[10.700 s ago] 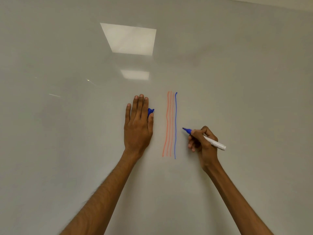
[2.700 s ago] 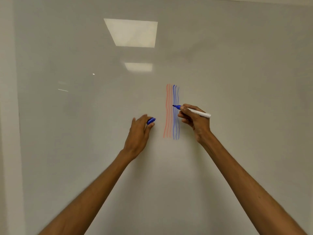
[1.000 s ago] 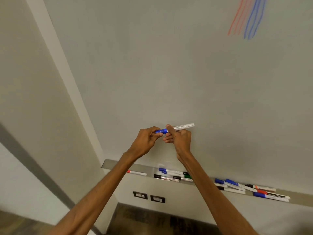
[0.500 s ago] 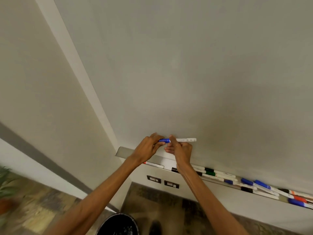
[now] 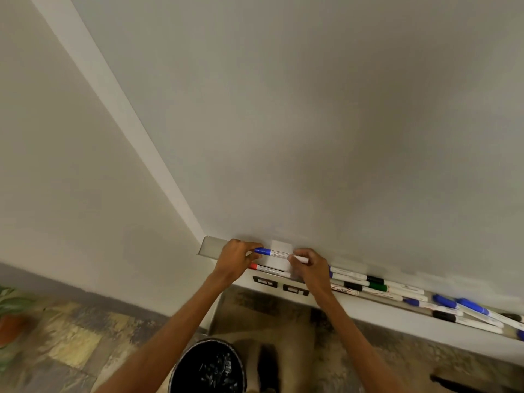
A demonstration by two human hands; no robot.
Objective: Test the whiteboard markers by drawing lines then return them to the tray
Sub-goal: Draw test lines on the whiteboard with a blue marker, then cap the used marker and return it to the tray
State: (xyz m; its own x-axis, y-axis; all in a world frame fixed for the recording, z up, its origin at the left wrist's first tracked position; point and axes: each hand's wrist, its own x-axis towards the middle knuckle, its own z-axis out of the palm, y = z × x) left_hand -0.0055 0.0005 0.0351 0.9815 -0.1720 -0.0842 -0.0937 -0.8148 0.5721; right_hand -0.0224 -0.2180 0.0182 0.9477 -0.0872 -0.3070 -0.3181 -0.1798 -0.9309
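Both hands are holding the blue marker (image 5: pixel 279 253) level, just above the left end of the tray (image 5: pixel 209 246). The left hand (image 5: pixel 235 260) is pinching the blue cap end and the right hand (image 5: pixel 312 269) is pinching the white barrel end. A red-capped marker (image 5: pixel 268 269) is lying in the tray beneath, between the hands. Further markers (image 5: pixel 377 285) are crowding the tray to the right. The tray's left edge is meeting the whiteboard (image 5: pixel 312 109) corner. A black bin (image 5: pixel 208 367) is standing below the arms.
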